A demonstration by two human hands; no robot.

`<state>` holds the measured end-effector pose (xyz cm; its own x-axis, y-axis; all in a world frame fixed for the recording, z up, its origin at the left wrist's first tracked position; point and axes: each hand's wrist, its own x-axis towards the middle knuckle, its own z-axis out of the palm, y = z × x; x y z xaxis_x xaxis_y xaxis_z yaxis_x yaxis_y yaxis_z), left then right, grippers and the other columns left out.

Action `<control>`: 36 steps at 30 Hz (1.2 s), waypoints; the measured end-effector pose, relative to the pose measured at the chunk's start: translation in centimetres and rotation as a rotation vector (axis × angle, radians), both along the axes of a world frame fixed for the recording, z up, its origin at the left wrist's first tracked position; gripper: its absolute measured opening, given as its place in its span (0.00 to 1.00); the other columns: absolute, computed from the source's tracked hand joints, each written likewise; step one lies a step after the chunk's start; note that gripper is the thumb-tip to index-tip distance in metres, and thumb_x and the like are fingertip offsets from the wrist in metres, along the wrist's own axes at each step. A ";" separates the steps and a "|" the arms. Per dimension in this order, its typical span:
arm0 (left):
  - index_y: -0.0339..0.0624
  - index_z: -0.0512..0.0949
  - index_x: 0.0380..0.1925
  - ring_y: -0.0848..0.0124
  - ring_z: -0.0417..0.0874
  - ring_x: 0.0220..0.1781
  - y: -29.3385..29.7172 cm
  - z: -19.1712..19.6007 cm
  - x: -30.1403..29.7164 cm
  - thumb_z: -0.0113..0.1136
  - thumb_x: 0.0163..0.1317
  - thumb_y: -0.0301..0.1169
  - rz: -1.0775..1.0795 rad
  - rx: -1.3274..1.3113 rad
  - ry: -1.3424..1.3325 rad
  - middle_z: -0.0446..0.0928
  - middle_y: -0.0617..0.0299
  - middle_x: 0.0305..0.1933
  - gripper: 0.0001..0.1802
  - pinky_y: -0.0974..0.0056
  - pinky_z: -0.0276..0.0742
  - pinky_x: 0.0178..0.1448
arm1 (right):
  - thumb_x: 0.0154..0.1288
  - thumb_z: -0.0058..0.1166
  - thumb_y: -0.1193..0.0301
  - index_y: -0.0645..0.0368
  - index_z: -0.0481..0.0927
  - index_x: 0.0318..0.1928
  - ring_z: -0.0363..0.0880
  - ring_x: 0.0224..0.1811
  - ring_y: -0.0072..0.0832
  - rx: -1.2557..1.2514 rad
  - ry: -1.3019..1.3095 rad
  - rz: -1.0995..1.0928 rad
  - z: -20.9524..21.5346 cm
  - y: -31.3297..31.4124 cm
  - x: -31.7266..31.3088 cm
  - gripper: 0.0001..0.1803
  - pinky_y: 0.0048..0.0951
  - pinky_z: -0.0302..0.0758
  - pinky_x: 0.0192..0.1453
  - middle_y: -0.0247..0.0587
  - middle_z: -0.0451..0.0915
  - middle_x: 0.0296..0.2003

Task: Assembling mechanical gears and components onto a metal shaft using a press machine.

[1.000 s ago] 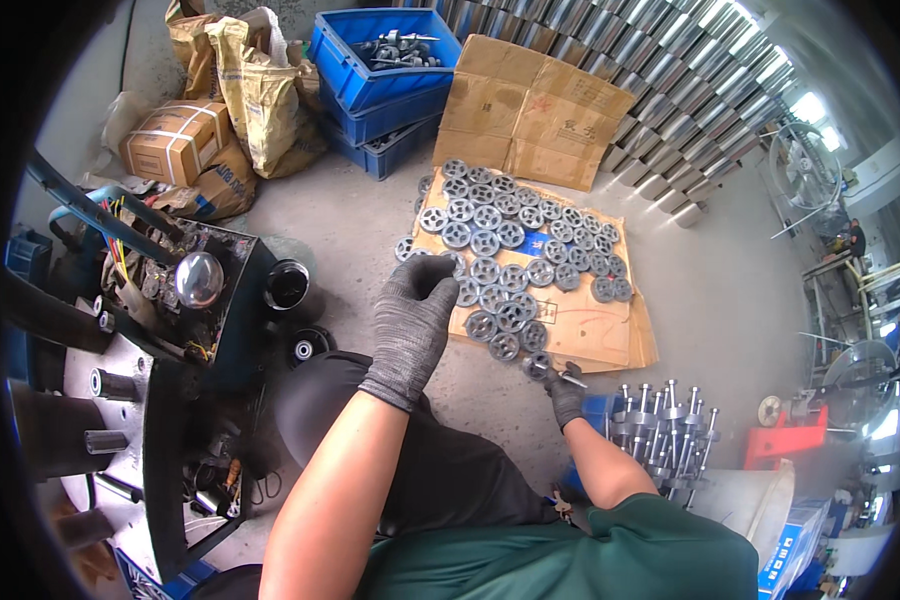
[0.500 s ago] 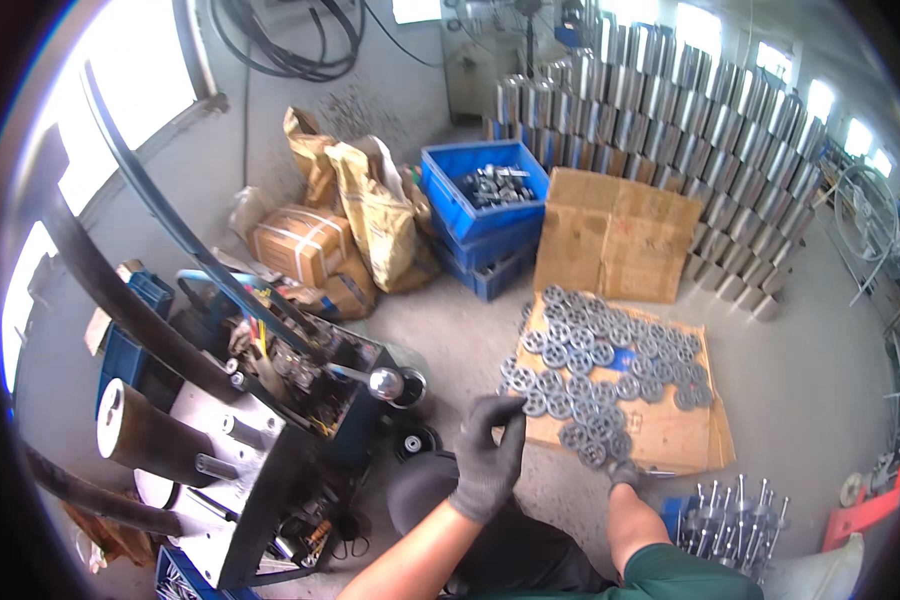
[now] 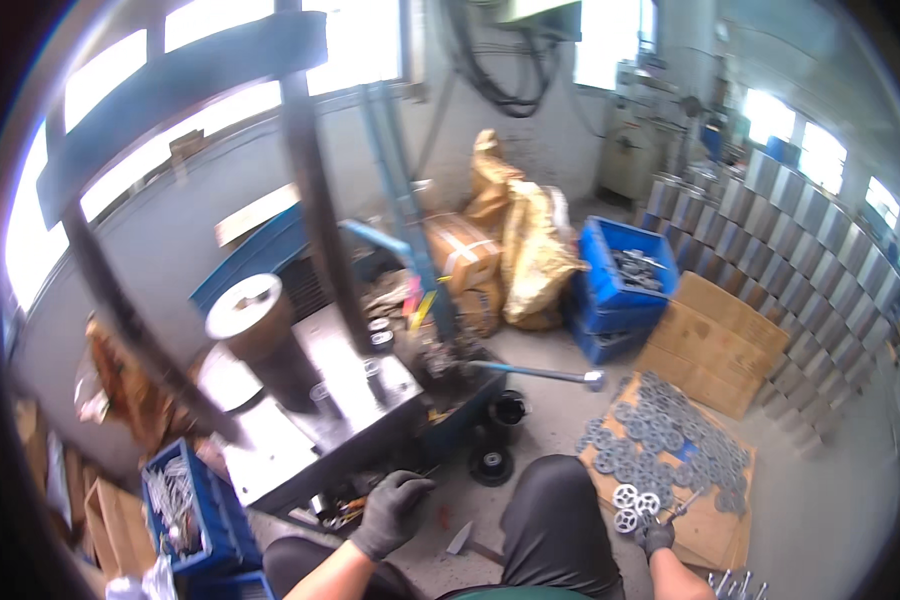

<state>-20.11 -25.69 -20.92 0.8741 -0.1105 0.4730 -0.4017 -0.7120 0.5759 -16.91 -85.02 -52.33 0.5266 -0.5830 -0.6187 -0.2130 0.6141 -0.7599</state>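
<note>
My left hand (image 3: 395, 512), in a dark grey glove, is raised in front of the press table; its fingers are bent together and no object shows in them. My right hand (image 3: 656, 536), gloved too, is low at the near edge of the cardboard sheet (image 3: 715, 540). Its fingers close round the near end of a thin metal rod (image 3: 686, 504), partly hidden by the glove. Beside that hand lie several bright spoked metal wheels (image 3: 626, 519). Many greyer spoked wheels (image 3: 650, 425) cover the sheet beyond.
On my left stands a press with a steel table (image 3: 280, 450) and dark columns. A hammer (image 3: 461, 540) and black round parts (image 3: 491, 464) lie on the floor. Blue crates (image 3: 620, 300), sacks (image 3: 535, 260) and stacked metal cylinders (image 3: 770, 250) stand farther back.
My view has turned left, bringing the press table and hammer into sight. My left hand has changed from a thumb-and-finger curl to fingers held together. The rod now rises from my right hand.
</note>
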 end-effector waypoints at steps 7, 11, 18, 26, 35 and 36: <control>0.45 0.85 0.51 0.55 0.87 0.49 -2.3 -0.8 1.0 0.67 0.65 0.26 -0.096 -0.250 0.219 0.81 0.53 0.50 0.14 0.55 0.86 0.52 | 0.57 0.60 0.74 0.69 0.80 0.40 0.81 0.25 0.40 -0.468 0.475 0.413 2.9 -1.9 -3.2 0.12 0.47 0.77 0.28 0.50 0.83 0.31; 0.44 0.85 0.52 0.54 0.87 0.50 -2.5 -0.7 0.6 0.67 0.66 0.27 -0.152 -0.317 0.208 0.80 0.52 0.50 0.14 0.55 0.85 0.54 | 0.56 0.59 0.75 0.62 0.80 0.40 0.84 0.29 0.40 -0.652 0.304 0.855 6.3 -4.4 -1.1 0.10 0.43 0.78 0.31 0.46 0.84 0.31; 0.39 0.83 0.53 0.53 0.86 0.53 -1.4 0.4 0.4 0.67 0.69 0.31 -0.218 -0.443 0.285 0.80 0.48 0.50 0.15 0.55 0.84 0.58 | 0.55 0.60 0.77 0.61 0.81 0.34 0.84 0.32 0.34 -1.017 0.240 1.017 20.9 0.4 1.7 0.05 0.39 0.78 0.34 0.42 0.84 0.29; 0.39 0.84 0.50 0.53 0.87 0.47 -2.1 1.2 0.7 0.70 0.66 0.28 -0.255 -0.426 0.192 0.80 0.48 0.49 0.14 0.54 0.85 0.52 | 0.63 0.60 0.68 0.59 0.84 0.42 0.87 0.39 0.57 -1.548 0.257 1.327 28.8 4.9 0.0 0.10 0.54 0.82 0.45 0.56 0.87 0.34; 0.37 0.84 0.52 0.66 0.86 0.52 -0.7 1.9 1.0 0.65 0.68 0.22 -0.155 -0.582 0.311 0.81 0.56 0.49 0.13 0.63 0.82 0.56 | 0.61 0.62 0.62 0.54 0.88 0.51 0.88 0.46 0.53 -1.745 0.299 1.486 33.5 12.2 7.9 0.20 0.46 0.83 0.54 0.56 0.88 0.43; 0.37 0.84 0.52 0.66 0.86 0.52 -0.6 1.7 1.0 0.65 0.68 0.22 -0.167 -0.586 0.313 0.81 0.56 0.49 0.13 0.63 0.82 0.56 | 0.59 0.62 0.63 0.53 0.88 0.51 0.88 0.47 0.53 -1.737 0.389 1.518 34.1 12.5 9.0 0.20 0.46 0.82 0.54 0.56 0.89 0.43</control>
<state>-19.13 -26.30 -19.22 0.9729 -0.0587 0.2239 -0.2310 -0.1901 0.9542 -7.94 -72.50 -18.27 0.9514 0.0696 -0.3000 0.0635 -0.9975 -0.0301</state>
